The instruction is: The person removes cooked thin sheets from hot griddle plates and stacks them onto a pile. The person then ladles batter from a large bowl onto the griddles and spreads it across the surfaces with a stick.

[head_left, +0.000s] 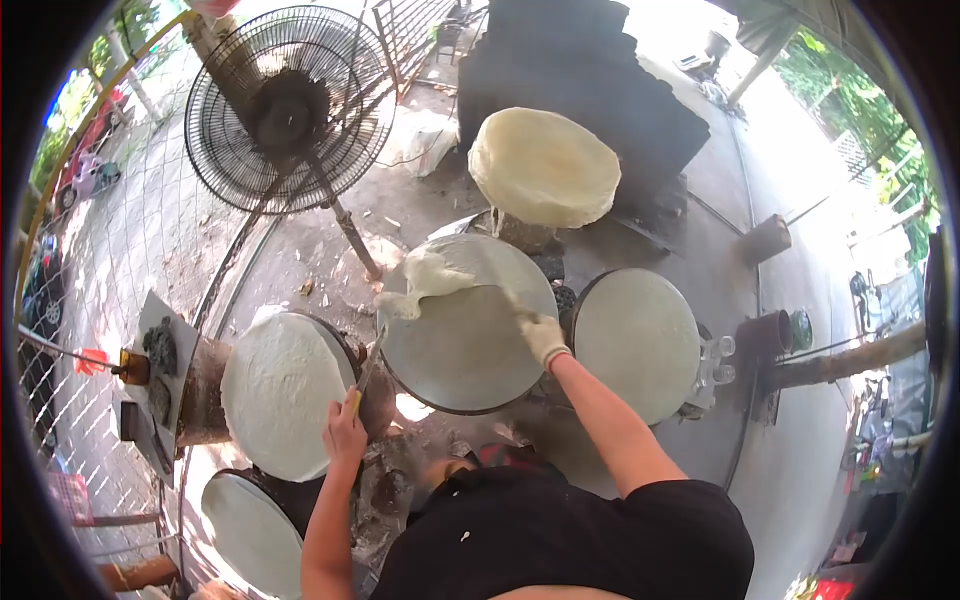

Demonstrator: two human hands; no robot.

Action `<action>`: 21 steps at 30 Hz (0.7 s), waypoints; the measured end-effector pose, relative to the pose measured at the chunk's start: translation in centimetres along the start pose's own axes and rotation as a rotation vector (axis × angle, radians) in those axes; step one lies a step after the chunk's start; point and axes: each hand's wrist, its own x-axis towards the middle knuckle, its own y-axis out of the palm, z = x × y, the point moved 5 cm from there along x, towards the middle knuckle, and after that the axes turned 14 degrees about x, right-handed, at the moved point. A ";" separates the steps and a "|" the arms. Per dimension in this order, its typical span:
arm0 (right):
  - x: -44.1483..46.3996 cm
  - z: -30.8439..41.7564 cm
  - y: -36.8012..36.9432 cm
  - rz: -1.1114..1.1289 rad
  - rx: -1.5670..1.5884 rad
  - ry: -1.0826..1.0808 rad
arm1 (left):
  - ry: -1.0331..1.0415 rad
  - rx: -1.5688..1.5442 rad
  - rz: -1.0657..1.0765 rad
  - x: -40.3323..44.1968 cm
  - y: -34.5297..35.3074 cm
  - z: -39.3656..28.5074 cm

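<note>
A round griddle (470,360) lies in front of me, with a pale film across its top. Soft white batter (440,276) is gathered on its far left part. My left hand (345,432) is closed around the yellow handle of a thin metal spatula (368,368), whose far end reaches the batter at the griddle's left rim. Over the griddle's right side, my right hand (543,338) wears a whitish glove and has its fingers closed. Something thin and blurred extends from it toward the far side; its kind is unclear. On the left griddle a white sheet (285,395) is spread.
A stack of thin pale rounds (545,165) stands beyond the griddle. Another coated griddle (637,345) is at right, one more (252,540) at lower left. A large standing fan (290,110) rises at far left. Glass jars (720,348) sit beside the right griddle.
</note>
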 end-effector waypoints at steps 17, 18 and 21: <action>5.5 0.1 0.4 0.642 -0.056 0.299 | -0.648 -1.021 0.007 -6.2 1.9 -8.3; 6.2 1.9 0.0 0.574 0.003 0.263 | -0.686 -1.019 -0.005 -6.9 2.3 -8.4; 8.8 0.2 2.4 0.575 -0.013 0.237 | -0.564 -0.798 -0.099 -8.8 6.4 -6.5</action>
